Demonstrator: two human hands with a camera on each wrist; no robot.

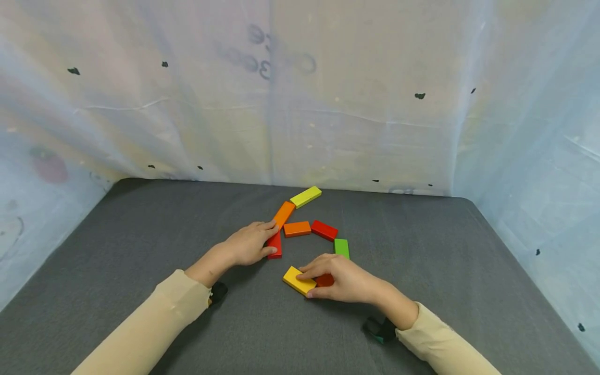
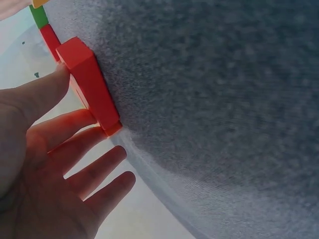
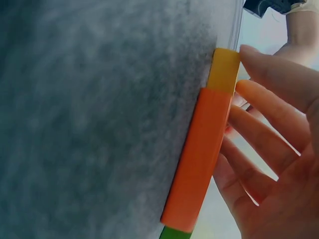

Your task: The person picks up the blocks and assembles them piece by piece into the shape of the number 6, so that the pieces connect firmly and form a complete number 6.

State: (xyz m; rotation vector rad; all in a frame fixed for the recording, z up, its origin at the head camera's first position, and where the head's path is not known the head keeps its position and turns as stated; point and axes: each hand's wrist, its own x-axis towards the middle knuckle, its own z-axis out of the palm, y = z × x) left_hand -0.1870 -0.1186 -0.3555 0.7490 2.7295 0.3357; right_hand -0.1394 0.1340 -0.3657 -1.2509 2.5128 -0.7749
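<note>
In the head view my left hand (image 1: 248,244) reaches over a red block (image 1: 274,249), its thumb and fingertips touching it; one fingertip lies by an orange block (image 1: 284,214). The left wrist view shows fairly straight fingers against the red block (image 2: 92,82). My right hand (image 1: 344,278) holds a yellow block (image 1: 295,278) between thumb and index finger, flat on the grey surface. Right beside it lies a red-orange block (image 1: 325,280), partly hidden under that hand. In the right wrist view the yellow block (image 3: 224,69) meets the end of the orange one (image 3: 199,159).
A second orange block (image 1: 297,229), another red block (image 1: 324,230) and a green block (image 1: 341,248) continue the curved row. At the back lies a lighter yellow block (image 1: 305,197). Pale sheeting (image 1: 365,140) stands around the grey table (image 1: 422,250).
</note>
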